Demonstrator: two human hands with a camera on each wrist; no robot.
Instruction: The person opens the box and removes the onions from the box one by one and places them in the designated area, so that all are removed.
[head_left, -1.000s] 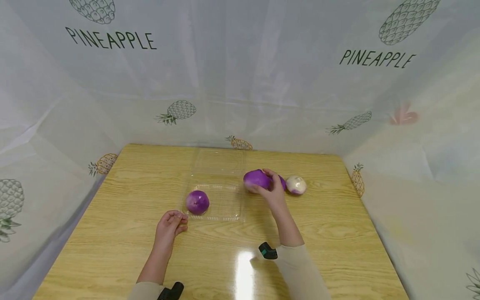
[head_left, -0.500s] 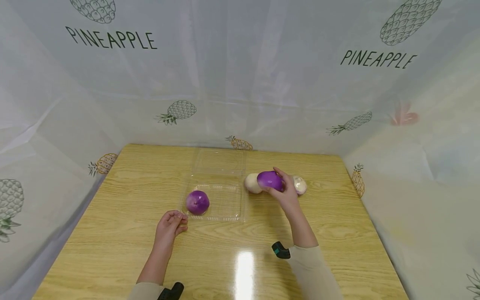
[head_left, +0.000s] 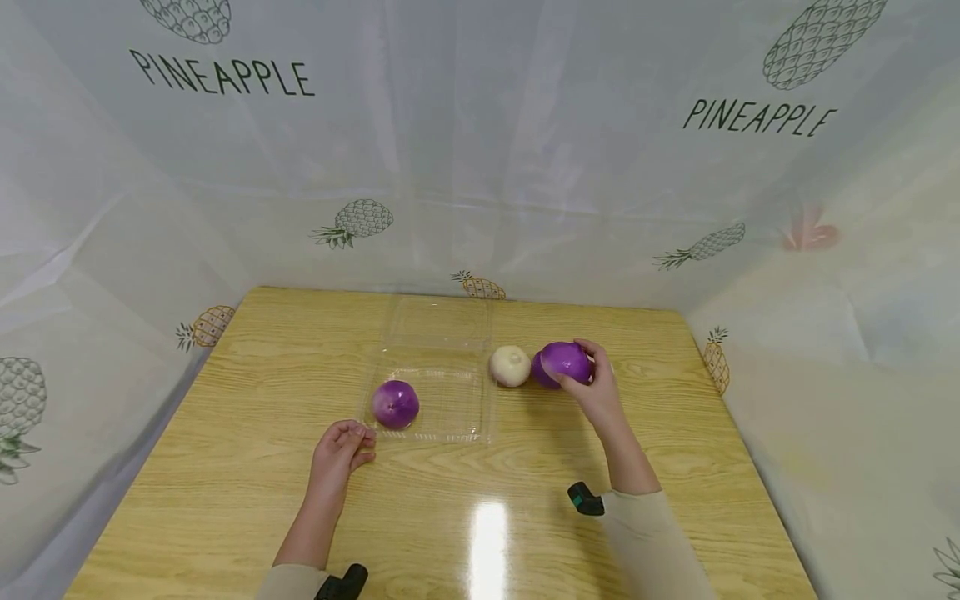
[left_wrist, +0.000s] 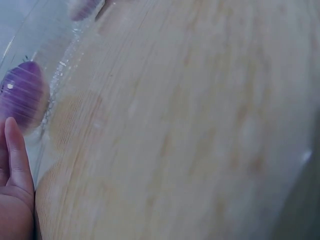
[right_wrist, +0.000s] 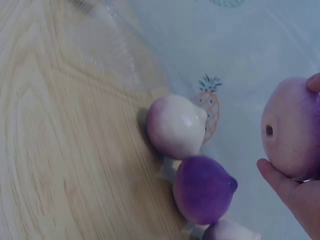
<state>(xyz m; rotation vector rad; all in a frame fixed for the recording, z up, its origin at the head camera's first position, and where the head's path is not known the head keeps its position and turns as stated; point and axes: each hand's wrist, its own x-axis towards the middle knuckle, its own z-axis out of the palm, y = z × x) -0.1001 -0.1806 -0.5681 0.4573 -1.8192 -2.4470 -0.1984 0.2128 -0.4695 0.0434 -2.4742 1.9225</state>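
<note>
Bulb (head_left: 564, 362) pinched in your right hand (head_left: 599, 395) likely handles light, stiff, slippery; grip its widest sides. Left hand (head_left: 341, 451): hold unclear.

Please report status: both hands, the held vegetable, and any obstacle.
Right hand grips purple-and-pale vegetable, apart from the others. Left hand at near-left corner of clear container, grip unclear. Three loose vegetables nearby, possibly in the way.
</note>
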